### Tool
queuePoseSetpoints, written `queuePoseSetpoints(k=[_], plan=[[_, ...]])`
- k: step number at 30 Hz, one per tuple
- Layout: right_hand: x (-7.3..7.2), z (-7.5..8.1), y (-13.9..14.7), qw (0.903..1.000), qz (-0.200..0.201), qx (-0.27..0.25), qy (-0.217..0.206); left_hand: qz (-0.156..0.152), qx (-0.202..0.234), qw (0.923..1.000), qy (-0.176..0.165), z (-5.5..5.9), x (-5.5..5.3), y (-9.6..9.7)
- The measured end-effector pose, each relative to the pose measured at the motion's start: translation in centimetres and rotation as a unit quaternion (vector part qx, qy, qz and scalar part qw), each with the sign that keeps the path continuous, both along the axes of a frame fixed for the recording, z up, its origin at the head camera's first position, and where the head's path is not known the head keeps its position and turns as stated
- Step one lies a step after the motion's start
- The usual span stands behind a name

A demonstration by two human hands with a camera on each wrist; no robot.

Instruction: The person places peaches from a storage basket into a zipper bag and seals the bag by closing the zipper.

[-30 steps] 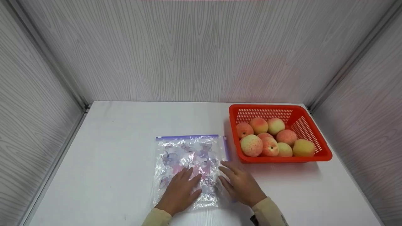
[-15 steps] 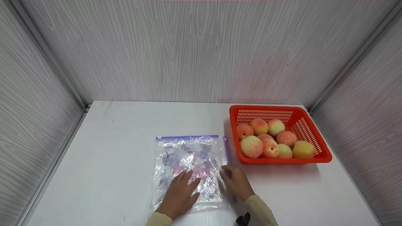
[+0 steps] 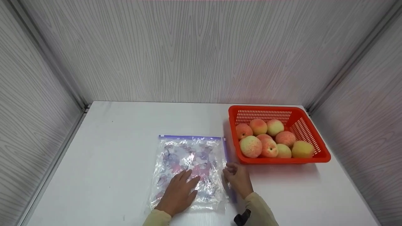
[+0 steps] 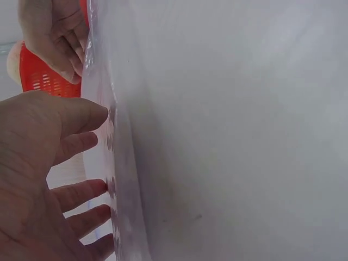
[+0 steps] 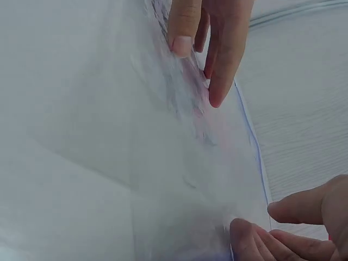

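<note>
A clear printed zip bag [image 3: 201, 153] lies flat on the white table, its purple zip strip along the far edge. Another purple zip strip [image 3: 226, 152] runs down its right side, apparently from a second bag underneath. My left hand [image 3: 179, 191] rests on the top bag with fingers spread; the left wrist view shows its fingertips [image 4: 100, 223] touching the film. At the bag's right edge, my right hand [image 3: 239, 180] has curled fingers and appears to pinch the film between thumb and fingers. In the right wrist view the right fingers [image 5: 244, 239] meet that edge.
A red plastic basket [image 3: 284, 160] with several peaches [image 3: 251, 146] and a yellow fruit [image 3: 302, 149] stands at the right, just beyond my right hand. Grey wood-grain panels [image 3: 194, 53] wall in the back and both sides.
My right hand's fingers have curled in from a spread pose and shifted slightly to the right. The top bag has slid a little to the right. My left hand has barely moved.
</note>
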State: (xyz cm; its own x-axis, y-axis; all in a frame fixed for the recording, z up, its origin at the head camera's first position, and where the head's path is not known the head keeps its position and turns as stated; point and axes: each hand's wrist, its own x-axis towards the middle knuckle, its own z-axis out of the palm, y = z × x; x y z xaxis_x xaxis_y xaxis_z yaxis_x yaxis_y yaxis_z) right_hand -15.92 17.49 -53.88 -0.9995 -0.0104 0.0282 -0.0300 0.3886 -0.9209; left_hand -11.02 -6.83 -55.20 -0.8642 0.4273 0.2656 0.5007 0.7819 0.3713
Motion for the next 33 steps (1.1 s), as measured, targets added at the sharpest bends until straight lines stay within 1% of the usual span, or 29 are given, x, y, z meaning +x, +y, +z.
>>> queuePoseSetpoints(k=[4,7,10,13,15,19,21,23,25,28,30,33], plan=[[0.1,0.2,-0.1,0.9974,-0.015,-0.035,-0.061,0.0,0.012,0.9999,-0.002,0.0,-0.2,-0.2],[0.2,0.1,-0.1,0.9934,-0.013,-0.053,-0.101,0.003,0.018,0.9998,-0.005,0.1,-0.3,-0.3],[0.2,0.0,0.0,0.9909,-0.003,-0.054,-0.123,0.002,0.026,0.9996,-0.009,0.2,-0.3,-0.3],[0.2,0.0,0.0,0.9866,0.003,-0.071,-0.147,0.003,0.037,0.9992,-0.016,0.3,-0.2,-0.3],[0.2,0.0,0.0,0.9842,0.005,-0.085,-0.155,0.004,0.041,0.999,-0.015,0.3,-0.2,-0.3],[0.3,-0.1,-0.2,0.9821,0.016,-0.104,-0.156,0.012,0.037,0.9992,0.007,0.4,-0.3,0.0],[0.4,-0.2,-0.3,0.9799,0.02,-0.113,-0.163,0.017,0.043,0.9987,0.021,0.4,-0.2,0.5],[0.6,-0.2,-0.5,0.9745,0.019,-0.131,-0.181,0.018,0.051,0.9977,0.042,0.4,0.0,1.2],[0.7,-0.3,-0.7,0.9688,0.018,-0.149,-0.197,0.018,0.055,0.9959,0.069,0.3,0.2,2.0],[0.7,-0.4,-0.9,0.9623,0.016,-0.169,-0.213,0.018,0.046,0.9933,0.104,0.2,0.4,3.1],[0.7,-0.4,-1.1,0.9606,0.017,-0.176,-0.215,0.017,0.039,0.9926,0.114,0.2,0.5,3.6],[0.8,-0.6,-1.2,0.9605,0.02,-0.18,-0.211,0.011,0.035,0.9925,0.116,0.3,0.6,4.1]])
